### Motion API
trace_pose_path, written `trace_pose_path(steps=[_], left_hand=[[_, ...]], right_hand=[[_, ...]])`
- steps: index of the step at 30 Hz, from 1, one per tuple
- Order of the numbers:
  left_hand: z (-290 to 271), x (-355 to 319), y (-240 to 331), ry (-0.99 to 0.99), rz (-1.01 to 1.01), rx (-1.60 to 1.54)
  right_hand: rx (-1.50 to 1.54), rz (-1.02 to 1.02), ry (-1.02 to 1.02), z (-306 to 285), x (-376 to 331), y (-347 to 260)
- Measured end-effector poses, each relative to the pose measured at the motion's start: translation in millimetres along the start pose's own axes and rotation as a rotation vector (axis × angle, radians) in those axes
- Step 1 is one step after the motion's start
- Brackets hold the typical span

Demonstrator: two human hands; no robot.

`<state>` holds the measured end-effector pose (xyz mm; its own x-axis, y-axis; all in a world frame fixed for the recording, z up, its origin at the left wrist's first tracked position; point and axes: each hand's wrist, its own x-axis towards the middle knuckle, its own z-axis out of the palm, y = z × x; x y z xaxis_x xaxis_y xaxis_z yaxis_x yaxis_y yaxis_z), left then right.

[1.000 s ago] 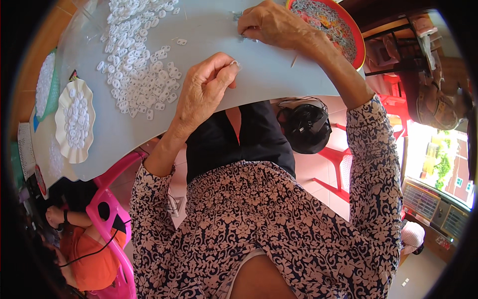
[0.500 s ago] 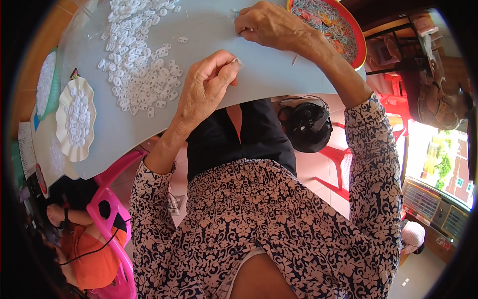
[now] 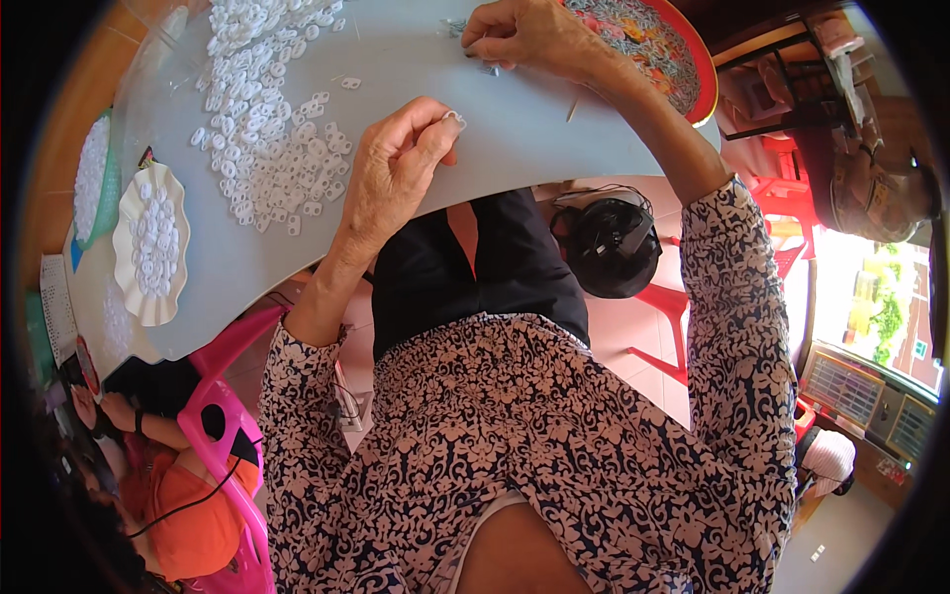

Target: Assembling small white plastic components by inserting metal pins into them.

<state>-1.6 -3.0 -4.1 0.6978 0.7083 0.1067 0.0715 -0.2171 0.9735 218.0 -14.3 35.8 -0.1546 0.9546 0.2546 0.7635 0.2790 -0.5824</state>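
Small white glossy plastic rings (image 3: 267, 139) on a smooth matt pale-grey surface (image 3: 396, 49); scalloped white plastic dish (image 3: 124, 259); red-rimmed glossy tray (image 3: 701, 74).

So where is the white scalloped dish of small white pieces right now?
In the head view the white scalloped dish sits at the table's left edge, left of the loose pile of white pieces.

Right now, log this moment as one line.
left hand: pinches small white ring | right hand: fingertips on grey table | loose white rings: heaped left
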Motion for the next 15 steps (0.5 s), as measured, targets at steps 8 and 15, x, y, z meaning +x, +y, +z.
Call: trace_pose_path(steps=[8,15], left_hand=[[0,-1,1,0.000,0.005,0.005],[-1,1,-1,0.001,0.010,0.001]], right_hand=[[0.130,0.152,-0.084,5,6,14],[-0.019,0.021,-0.015,4,2,4]])
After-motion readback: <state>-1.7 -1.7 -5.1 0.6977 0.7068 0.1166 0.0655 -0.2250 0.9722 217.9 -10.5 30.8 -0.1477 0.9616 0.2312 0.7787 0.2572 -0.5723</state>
